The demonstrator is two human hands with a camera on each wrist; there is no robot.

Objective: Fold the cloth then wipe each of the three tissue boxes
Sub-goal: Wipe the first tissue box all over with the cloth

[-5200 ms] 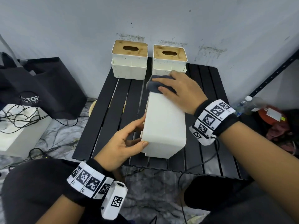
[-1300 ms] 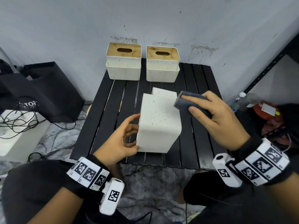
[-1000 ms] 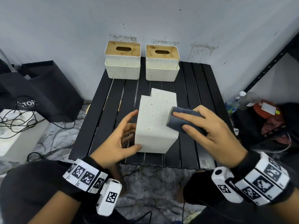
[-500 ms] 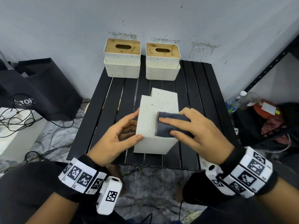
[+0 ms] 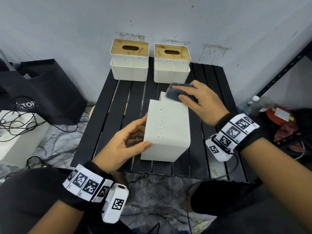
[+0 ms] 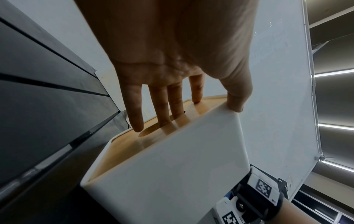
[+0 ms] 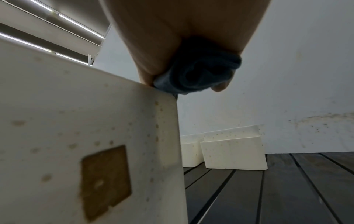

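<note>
A white tissue box (image 5: 167, 130) lies on its side mid-table, speckled with yellow spots. My left hand (image 5: 128, 139) steadies its left end: straight fingers (image 6: 159, 109) rest on the wooden lid (image 6: 134, 144) and the thumb sits on the box's upper edge. At the far end of the box, my right hand (image 5: 199, 100) grips the folded dark grey cloth (image 5: 175, 93) and presses it on the top edge. The right wrist view shows the cloth (image 7: 199, 75) bunched under the palm at the box's corner (image 7: 76, 121). Two more tissue boxes (image 5: 129, 62) (image 5: 172, 64) stand upright at the back.
The black slatted table (image 5: 211, 149) is low and stands against a grey wall. A black bag (image 5: 33, 92) and a white unit with cables (image 5: 15, 132) are on the floor to the left. A water bottle (image 5: 253, 105), a red item (image 5: 278, 115) and a black shelf upright (image 5: 283, 68) are at right.
My right hand has slid the cloth along the box's top face from the near end to the far end. The left hand has kept its place on the box.
</note>
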